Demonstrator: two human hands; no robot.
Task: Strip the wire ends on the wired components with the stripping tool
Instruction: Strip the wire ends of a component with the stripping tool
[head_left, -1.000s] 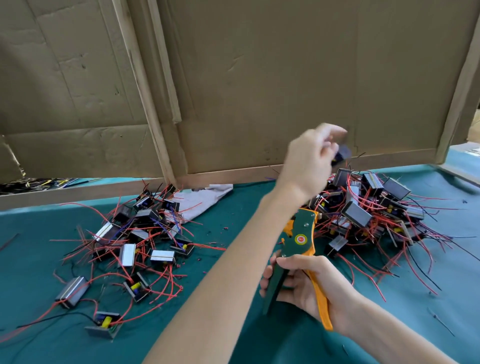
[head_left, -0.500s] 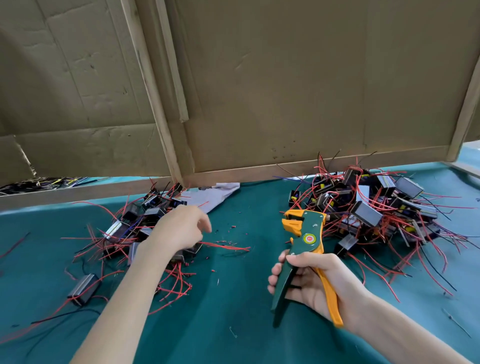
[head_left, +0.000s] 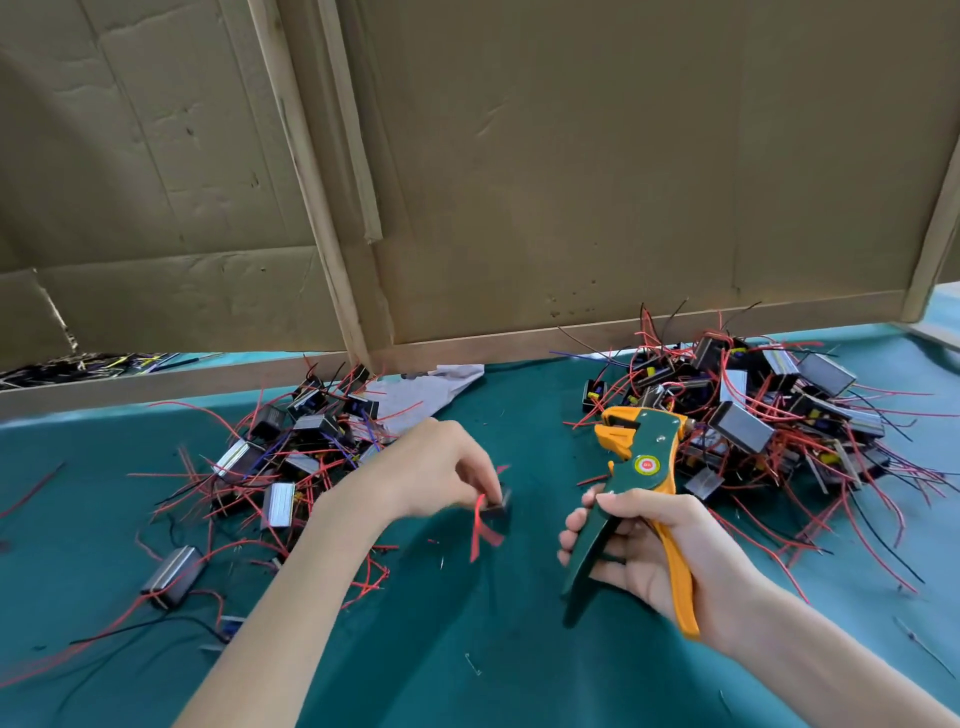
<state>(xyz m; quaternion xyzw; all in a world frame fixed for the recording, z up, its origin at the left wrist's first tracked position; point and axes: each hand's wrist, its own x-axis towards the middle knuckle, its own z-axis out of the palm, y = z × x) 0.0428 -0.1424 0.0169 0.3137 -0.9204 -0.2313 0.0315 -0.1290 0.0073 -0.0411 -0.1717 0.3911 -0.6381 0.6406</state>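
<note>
My left hand (head_left: 439, 470) pinches a small black wired component (head_left: 494, 505) just above the green table mat; its red wires (head_left: 483, 532) hang down, blurred. My right hand (head_left: 644, 545) grips the green and orange stripping tool (head_left: 631, 499) by its handles, jaws pointing up and away. The component is a short way left of the tool and apart from it. A pile of wired components (head_left: 291, 457) lies to the left and a bigger pile (head_left: 753, 415) to the right.
A cardboard wall (head_left: 571, 182) with wooden battens stands along the back of the green mat (head_left: 467, 649). A white cloth (head_left: 421, 389) lies at the wall's foot. Loose wire bits dot the mat. More wires lie behind the left board (head_left: 78, 364).
My left hand went from the right pile over to the left pile, then came back toward the middle holding a component. The right hand with the tool stayed nearly still.
</note>
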